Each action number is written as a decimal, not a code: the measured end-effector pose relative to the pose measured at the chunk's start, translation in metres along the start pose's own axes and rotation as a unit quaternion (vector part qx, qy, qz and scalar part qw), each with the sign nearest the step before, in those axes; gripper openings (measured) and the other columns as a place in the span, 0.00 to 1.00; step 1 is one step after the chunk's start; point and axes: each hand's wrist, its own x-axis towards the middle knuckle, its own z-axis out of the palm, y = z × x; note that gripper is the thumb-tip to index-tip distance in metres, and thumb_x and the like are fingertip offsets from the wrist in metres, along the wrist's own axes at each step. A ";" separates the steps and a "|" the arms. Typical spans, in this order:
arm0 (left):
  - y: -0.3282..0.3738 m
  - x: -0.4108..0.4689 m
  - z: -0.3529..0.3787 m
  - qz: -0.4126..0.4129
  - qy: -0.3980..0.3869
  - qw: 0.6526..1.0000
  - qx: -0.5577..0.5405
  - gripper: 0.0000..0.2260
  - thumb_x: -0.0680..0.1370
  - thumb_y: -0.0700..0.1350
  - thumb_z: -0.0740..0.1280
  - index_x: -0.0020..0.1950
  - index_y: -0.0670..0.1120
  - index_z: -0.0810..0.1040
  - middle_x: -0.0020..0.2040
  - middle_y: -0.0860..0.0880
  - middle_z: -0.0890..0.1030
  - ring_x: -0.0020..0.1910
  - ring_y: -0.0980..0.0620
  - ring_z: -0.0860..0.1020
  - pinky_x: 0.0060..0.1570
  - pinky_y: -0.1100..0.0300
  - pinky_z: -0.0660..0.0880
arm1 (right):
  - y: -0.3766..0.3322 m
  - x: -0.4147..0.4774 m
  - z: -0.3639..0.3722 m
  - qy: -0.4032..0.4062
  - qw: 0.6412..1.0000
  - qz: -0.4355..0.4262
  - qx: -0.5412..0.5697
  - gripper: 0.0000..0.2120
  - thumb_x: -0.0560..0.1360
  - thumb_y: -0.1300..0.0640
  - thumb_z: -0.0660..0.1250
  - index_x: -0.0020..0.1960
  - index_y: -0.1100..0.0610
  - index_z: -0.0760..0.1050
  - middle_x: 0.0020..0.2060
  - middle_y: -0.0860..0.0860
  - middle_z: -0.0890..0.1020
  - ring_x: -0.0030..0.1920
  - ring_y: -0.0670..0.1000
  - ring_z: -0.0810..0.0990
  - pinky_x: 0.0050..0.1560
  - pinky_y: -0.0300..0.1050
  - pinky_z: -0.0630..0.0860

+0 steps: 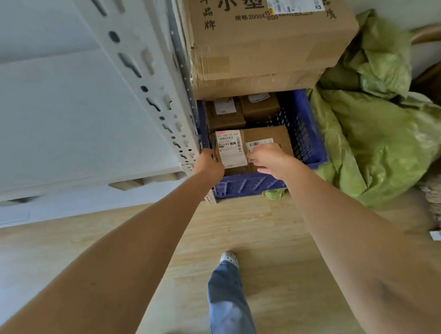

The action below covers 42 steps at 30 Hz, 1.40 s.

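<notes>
A blue plastic crate (304,137) stands on the pale wooden floor (256,228), just right of a white perforated metal shelf post (145,76). A large brown cardboard carton (271,41) sits over the crate's far end. Inside, a brown cardboard parcel (266,136) lies at the near end, with two small brown cardboard boxes (224,118) side by side behind it. The left hand (209,165) grips the parcel's left edge; the right hand (270,159) lies on its top. A crumpled green plastic bag (379,138) lies against the crate's right side.

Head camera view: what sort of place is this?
Probably a storeroom or parcel-handling corner: labelled parcels in a blue crate, a large carton stacked over it, and a white slotted shelving upright beside it.
</notes>
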 end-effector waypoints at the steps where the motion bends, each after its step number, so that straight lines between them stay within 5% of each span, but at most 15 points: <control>1: -0.005 -0.010 -0.005 0.010 -0.006 1.000 -0.005 0.23 0.81 0.32 0.58 0.76 0.43 0.64 0.59 0.44 0.74 0.43 0.51 0.75 0.40 0.58 0.75 | 0.000 -0.012 0.004 0.003 1.000 -0.007 -0.002 0.21 0.79 0.62 0.67 0.71 0.61 0.70 0.68 0.57 0.74 0.66 0.56 0.74 0.52 0.44 0.74; 5: -0.039 -0.047 -0.034 0.023 -0.030 0.998 -0.041 0.22 0.81 0.32 0.58 0.74 0.45 0.68 0.52 0.45 0.76 0.33 0.55 0.70 0.26 0.67 0.68 | 0.005 -0.068 0.027 -0.005 1.000 -0.017 -0.014 0.19 0.82 0.64 0.62 0.72 0.61 0.69 0.70 0.57 0.73 0.68 0.57 0.73 0.57 0.46 0.74; 11: -0.112 -0.096 -0.126 0.037 0.002 0.990 -0.133 0.19 0.81 0.35 0.61 0.71 0.46 0.71 0.62 0.42 0.77 0.50 0.47 0.75 0.55 0.51 0.76 | 0.010 -0.154 0.102 -0.015 0.999 -0.050 0.007 0.16 0.80 0.63 0.65 0.67 0.62 0.71 0.65 0.58 0.76 0.59 0.53 0.76 0.57 0.46 0.73; 14: -0.162 -0.130 -0.187 0.041 0.020 0.983 -0.180 0.19 0.81 0.34 0.61 0.71 0.46 0.70 0.51 0.42 0.76 0.46 0.47 0.72 0.47 0.54 0.73 | 0.006 -0.202 0.166 -0.028 0.996 -0.083 0.011 0.13 0.80 0.63 0.65 0.64 0.62 0.72 0.65 0.60 0.77 0.62 0.55 0.77 0.62 0.49 0.73; 18: -0.224 -0.176 -0.255 0.049 0.052 0.973 -0.218 0.19 0.81 0.32 0.60 0.72 0.45 0.70 0.52 0.41 0.78 0.43 0.48 0.75 0.42 0.57 0.73 | 0.005 -0.258 0.247 -0.041 0.990 -0.129 -0.037 0.10 0.80 0.62 0.65 0.60 0.60 0.75 0.64 0.62 0.77 0.65 0.58 0.76 0.61 0.50 0.75; 22: -0.285 -0.234 -0.326 0.027 0.050 0.947 -0.316 0.09 0.85 0.37 0.53 0.61 0.45 0.71 0.41 0.48 0.72 0.37 0.53 0.69 0.37 0.63 0.66 | 0.001 -0.304 0.329 -0.062 0.981 -0.168 -0.075 0.12 0.79 0.60 0.67 0.62 0.60 0.76 0.61 0.59 0.79 0.56 0.54 0.78 0.60 0.50 0.76; 28: -0.383 -0.283 -0.416 0.036 0.167 0.937 -0.306 0.18 0.83 0.33 0.58 0.72 0.43 0.69 0.51 0.42 0.77 0.45 0.48 0.75 0.44 0.56 0.73 | -0.018 -0.364 0.449 -0.123 0.962 -0.219 -0.102 0.17 0.79 0.60 0.67 0.67 0.61 0.73 0.58 0.56 0.78 0.60 0.54 0.78 0.55 0.46 0.75; 31: -0.425 -0.289 -0.452 0.019 0.201 0.926 -0.319 0.20 0.82 0.32 0.59 0.73 0.45 0.71 0.55 0.40 0.76 0.51 0.45 0.76 0.54 0.52 0.74 | -0.028 -0.385 0.502 -0.149 0.953 -0.232 -0.126 0.18 0.79 0.61 0.66 0.68 0.62 0.71 0.62 0.58 0.77 0.64 0.56 0.77 0.59 0.48 0.74; 37: -0.492 -0.278 -0.528 0.006 0.251 0.908 -0.336 0.19 0.82 0.32 0.60 0.71 0.46 0.71 0.55 0.40 0.76 0.51 0.45 0.75 0.47 0.55 0.74 | -0.061 -0.393 0.607 -0.188 0.938 -0.248 -0.152 0.20 0.79 0.62 0.66 0.70 0.62 0.70 0.64 0.59 0.76 0.63 0.56 0.76 0.60 0.48 0.74; 42: -0.524 -0.246 -0.591 -0.008 0.272 0.903 -0.332 0.20 0.82 0.33 0.60 0.71 0.48 0.72 0.57 0.42 0.77 0.53 0.46 0.77 0.56 0.52 0.76 | -0.100 -0.382 0.684 -0.215 0.933 -0.248 -0.148 0.17 0.79 0.62 0.67 0.67 0.62 0.71 0.63 0.60 0.77 0.63 0.57 0.77 0.61 0.49 0.75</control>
